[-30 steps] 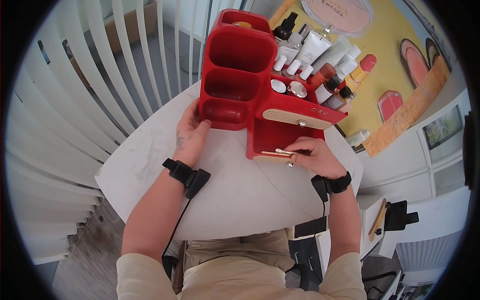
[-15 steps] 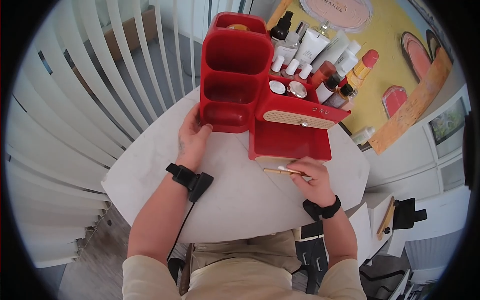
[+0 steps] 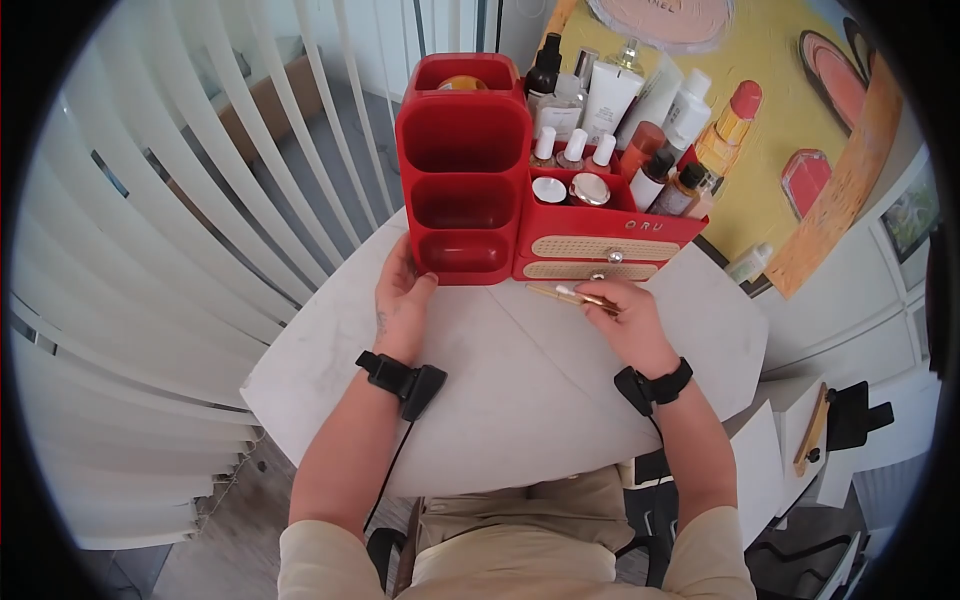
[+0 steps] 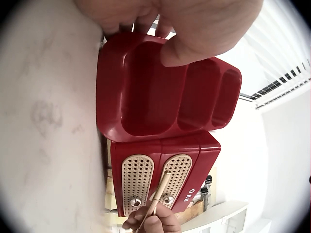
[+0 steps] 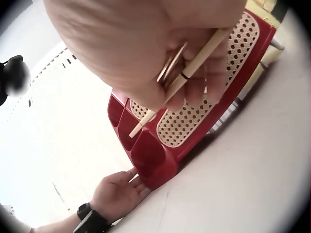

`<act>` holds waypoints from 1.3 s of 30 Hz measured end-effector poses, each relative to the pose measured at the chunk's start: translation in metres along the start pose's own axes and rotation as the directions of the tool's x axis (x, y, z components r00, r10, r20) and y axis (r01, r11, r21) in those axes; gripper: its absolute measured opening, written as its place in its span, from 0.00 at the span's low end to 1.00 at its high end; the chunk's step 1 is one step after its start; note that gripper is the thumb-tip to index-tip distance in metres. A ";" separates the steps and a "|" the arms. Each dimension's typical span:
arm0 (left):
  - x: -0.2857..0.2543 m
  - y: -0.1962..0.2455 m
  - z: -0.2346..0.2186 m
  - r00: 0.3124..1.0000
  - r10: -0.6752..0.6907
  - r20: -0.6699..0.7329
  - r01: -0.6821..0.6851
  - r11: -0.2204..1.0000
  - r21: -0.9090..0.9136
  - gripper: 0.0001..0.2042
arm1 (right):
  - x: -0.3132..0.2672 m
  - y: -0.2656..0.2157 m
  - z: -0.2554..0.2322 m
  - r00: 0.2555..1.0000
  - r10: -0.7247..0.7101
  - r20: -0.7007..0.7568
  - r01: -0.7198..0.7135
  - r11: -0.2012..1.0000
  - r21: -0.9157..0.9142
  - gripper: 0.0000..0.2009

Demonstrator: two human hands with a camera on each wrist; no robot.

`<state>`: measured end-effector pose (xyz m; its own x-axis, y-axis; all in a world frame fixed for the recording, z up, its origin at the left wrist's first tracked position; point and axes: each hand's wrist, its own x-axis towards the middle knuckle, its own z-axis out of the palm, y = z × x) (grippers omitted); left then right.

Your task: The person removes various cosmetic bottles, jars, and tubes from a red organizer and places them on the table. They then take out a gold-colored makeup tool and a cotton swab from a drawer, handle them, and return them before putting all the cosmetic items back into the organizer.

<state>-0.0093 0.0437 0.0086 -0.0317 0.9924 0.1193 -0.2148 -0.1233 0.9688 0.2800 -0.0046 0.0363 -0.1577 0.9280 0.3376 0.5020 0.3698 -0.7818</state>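
Observation:
A red cosmetics organizer [image 3: 462, 176] stands upright on the marble-patterned table. My left hand [image 3: 404, 305] grips its lower left side, thumb over the front rim of the bottom compartment, fingers on the outer wall. The upper drawer [image 3: 578, 247] and lower drawer [image 3: 555, 271], both with cane-patterned fronts, are pushed in. Just before the lower drawer's knob, my right hand [image 3: 637, 322] pinches a slim cream-coloured cosmetic pencil [image 5: 200, 58] with a dark band. Slender shiny gold-coloured pieces [image 5: 172, 66] lie in the same grasp. A small white tip [image 3: 566, 290] shows beside the pencil.
Nail polish bottles [image 3: 572, 150], jars [image 3: 589, 189], a white tube [image 3: 610, 98] and several other bottles fill the organizer's right top. A small bottle [image 3: 750, 262] stands to the right, before a painted board [image 3: 780, 130]. Vertical blinds [image 3: 250, 270] hang at the left.
The lower drawer, open before, is now pushed in. My right hand came out of it with the pencil, then moved up to its front. My left hand keeps its place on the organizer.

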 end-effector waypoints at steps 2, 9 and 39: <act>-0.001 -0.008 -0.002 0.997 0.045 -0.062 -0.048 0.997 -0.058 0.29 | -0.006 -0.001 0.002 0.977 0.117 0.176 -0.119 0.993 -0.001 0.12; -0.027 0.005 0.004 0.943 0.291 -0.161 -0.260 0.947 0.188 0.17 | -0.004 0.003 -0.002 0.931 0.064 0.360 -0.023 0.993 -0.119 0.15; -0.054 0.008 0.046 0.912 -0.263 0.316 0.168 0.940 0.296 0.20 | 0.005 -0.012 -0.007 0.772 0.132 0.622 -0.158 0.987 -0.013 0.11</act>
<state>0.0361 -0.0105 0.0196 0.3364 0.9386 -0.0771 0.0820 0.0524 0.9953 0.2788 -0.0050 0.0514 -0.5845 0.7936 -0.1688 0.5315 0.2174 -0.8187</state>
